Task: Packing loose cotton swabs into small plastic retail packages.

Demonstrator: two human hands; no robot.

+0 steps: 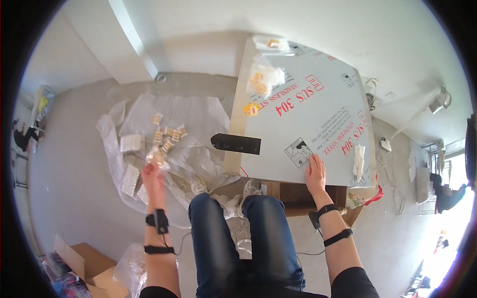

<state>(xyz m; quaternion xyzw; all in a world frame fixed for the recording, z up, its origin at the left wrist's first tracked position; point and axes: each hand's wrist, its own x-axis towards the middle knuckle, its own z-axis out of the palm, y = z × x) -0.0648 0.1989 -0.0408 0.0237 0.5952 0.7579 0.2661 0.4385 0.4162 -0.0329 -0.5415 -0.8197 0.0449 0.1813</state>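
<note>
Out over the floor on the left, my left hand (152,175) is closed on a small clear-wrapped packet (156,158). Just beyond it lie several small orange-and-white packets (173,134) on a spread clear plastic sheet (144,109). White ribbed blocks (131,180) rest beside that hand. My right hand (315,174) lies flat, fingers stretched, on the near edge of a table covered with grey printed film (318,124). A black strip with one rounded end (236,144) juts over the table's left edge. Yellow-and-white pieces (251,110) sit along that edge.
Clear plastic bags (268,74) lie at the table's far left corner. A crumpled white strip (359,161) is near its right edge. Under the table stands an open cardboard box (293,196). Another box (97,268) is at lower left. A white lamp (439,102) stands at right.
</note>
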